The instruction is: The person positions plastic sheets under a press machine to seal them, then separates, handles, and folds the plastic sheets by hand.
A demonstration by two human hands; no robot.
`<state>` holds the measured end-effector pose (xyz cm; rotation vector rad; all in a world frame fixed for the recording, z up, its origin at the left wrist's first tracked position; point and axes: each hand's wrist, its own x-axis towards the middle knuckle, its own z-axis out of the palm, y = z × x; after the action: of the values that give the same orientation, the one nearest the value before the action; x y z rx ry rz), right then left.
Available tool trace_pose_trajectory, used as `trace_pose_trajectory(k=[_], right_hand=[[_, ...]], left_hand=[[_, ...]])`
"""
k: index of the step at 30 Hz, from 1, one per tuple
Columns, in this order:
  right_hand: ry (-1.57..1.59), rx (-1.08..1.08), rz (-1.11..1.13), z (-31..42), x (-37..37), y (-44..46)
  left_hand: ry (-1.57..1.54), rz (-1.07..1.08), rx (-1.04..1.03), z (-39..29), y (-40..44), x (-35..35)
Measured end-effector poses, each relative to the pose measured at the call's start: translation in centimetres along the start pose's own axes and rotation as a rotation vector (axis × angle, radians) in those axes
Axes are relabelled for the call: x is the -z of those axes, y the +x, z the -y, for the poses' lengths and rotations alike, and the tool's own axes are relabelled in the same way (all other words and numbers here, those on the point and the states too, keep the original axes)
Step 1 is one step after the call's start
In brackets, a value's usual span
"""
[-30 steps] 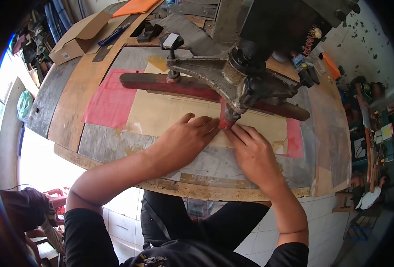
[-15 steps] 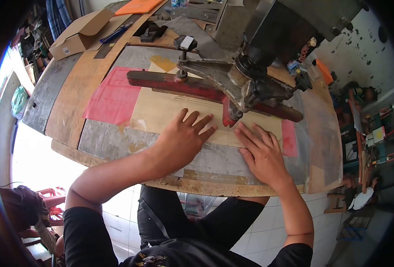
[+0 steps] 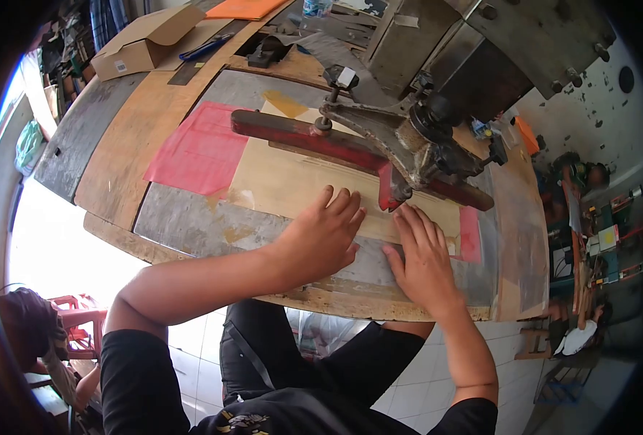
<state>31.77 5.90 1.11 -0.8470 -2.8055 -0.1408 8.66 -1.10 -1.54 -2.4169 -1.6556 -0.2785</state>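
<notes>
A tan sheet lies over a pink sheet on a grey metal plate. Across the sheets runs a long dark-red bar, mounted under a metal press head. My left hand rests on the near edge of the tan sheet, fingers extended and slightly curved, holding nothing. Just below the red pointed piece of the bar, my right hand lies with stretched fingertips on the sheet and its thumb apart. The sheet's far part is hidden beneath the bar.
An open cardboard box and a blue-handled tool lie at the back left, near an orange folder. The heavy press column rises at the back right. Other people are at the lower left and far right.
The view has shifted, so the bench and press appear slightly turned. The fingers of both hands have drawn closer together. My left thumb now shows; the sheets look much the same.
</notes>
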Motion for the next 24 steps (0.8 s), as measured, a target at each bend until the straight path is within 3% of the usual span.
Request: trace_pose_trajectory(k=[7, 13, 24], right_hand=[[0.173, 0.057, 0.033, 0.8, -0.5, -1.1], [0.165, 0.035, -0.009, 0.3, -0.9, 0.4], [0.153, 0.058, 0.009, -2.7, -2.6, 2.6]], left_hand=[[-0.005, -0.022, 0.014, -0.2, -0.3, -0.6], [0.027, -0.067, 0.055, 0.4, 0.6, -1.8], [-0.18, -0.123, 0.005, 0.8, 1.8, -1.3]])
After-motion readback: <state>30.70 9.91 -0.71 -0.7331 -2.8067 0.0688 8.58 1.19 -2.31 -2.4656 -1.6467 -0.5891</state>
